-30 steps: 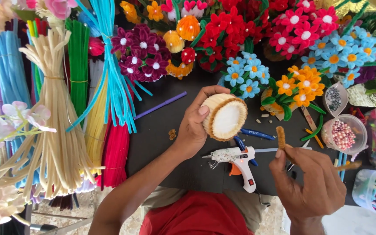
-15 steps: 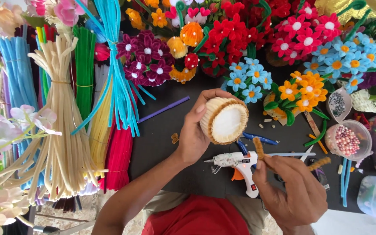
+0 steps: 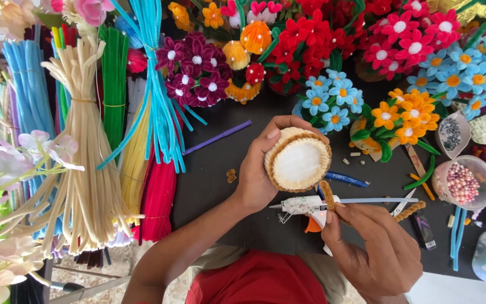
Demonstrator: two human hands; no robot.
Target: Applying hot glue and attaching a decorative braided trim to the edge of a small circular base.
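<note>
My left hand (image 3: 261, 171) grips a small round basket (image 3: 298, 160) wrapped in cream fuzzy stems, its white inside facing up. My right hand (image 3: 373, 247) pinches a short tan fuzzy stem (image 3: 328, 194) between thumb and fingers, its tip just under the basket's lower rim. A white glue gun (image 3: 306, 206) lies on the black table (image 3: 215, 186) between my two hands, partly covered by my right fingers.
Bundles of fuzzy stems in cream (image 3: 85, 163), blue (image 3: 156, 84), green and red hang at the left. Fuzzy flower bouquets (image 3: 322, 39) crowd the back. A cup of pink beads (image 3: 462, 181), a blue pen (image 3: 346, 179) and scissors (image 3: 403, 201) lie at the right.
My right hand has moved left and up with the tan stem, from beside the glue gun to right below the basket. My left hand has kept the basket almost still.
</note>
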